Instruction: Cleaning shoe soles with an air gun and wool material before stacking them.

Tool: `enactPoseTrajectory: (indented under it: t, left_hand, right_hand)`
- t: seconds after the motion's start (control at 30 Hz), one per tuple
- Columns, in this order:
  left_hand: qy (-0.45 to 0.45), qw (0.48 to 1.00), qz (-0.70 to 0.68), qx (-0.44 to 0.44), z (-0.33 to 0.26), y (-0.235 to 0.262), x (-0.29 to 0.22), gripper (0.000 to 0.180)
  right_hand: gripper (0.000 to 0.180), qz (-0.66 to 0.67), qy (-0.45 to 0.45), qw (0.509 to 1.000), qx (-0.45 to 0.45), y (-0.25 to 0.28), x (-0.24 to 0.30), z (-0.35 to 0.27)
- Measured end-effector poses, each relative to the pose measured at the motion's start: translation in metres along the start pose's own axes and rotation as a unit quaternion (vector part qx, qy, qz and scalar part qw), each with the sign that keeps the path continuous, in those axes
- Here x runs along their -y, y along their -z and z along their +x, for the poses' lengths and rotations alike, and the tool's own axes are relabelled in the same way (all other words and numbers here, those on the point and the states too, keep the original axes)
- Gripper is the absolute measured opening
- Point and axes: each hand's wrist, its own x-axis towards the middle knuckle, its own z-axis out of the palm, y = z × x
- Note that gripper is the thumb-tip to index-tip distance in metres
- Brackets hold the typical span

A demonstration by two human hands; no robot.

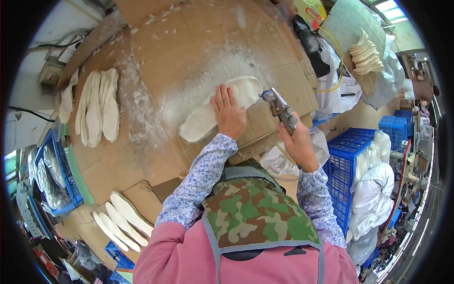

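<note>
White insole (246,91), 1 spray gun (283,111), 2 hands (229,113)

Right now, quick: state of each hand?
Left hand: open, resting on a white insole.
Right hand: closed, holding the spray gun.

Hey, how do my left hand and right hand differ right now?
The left hand lies flat, fingers extended; the right hand curls around a spray gun. The left hand touches a pale insole; the right hand is apart from it. Both are bare, below floral sleeves.
</note>
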Motion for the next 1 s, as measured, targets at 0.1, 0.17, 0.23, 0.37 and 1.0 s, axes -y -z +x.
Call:
enactPoseTrajectory:
  t: [0.1, 0.17, 0.23, 0.37, 1.0]
  left_hand:
    - [-0.004, 1.0, -0.004, 0.0, -0.008, 0.006, 0.004, 0.071]
    - [-0.01, 1.0, 0.002, 0.006, -0.012, 0.008, 0.007, 0.067]
    - [-0.008, 1.0, 0.021, 0.007, -0.016, 0.01, 0.011, 0.066]
    - [0.005, 0.999, 0.037, 0.011, -0.024, 0.013, 0.019, 0.066]
    - [0.039, 0.999, 0.027, -0.006, -0.044, 0.032, 0.041, 0.069]
  right_hand:
    - [0.024, 0.009, 0.011, 0.999, -0.035, -0.002, -0.004, -0.001]
    - [0.025, 0.004, -0.014, 1.0, -0.02, -0.001, -0.002, -0.002]
    - [0.024, -0.002, -0.006, 1.0, -0.013, -0.002, 0.004, -0.004]
    - [0.025, -0.006, 0.017, 1.0, 0.009, -0.007, 0.012, -0.009]
    - [0.023, -0.019, 0.019, 1.0, 0.008, -0.022, 0.022, -0.011]
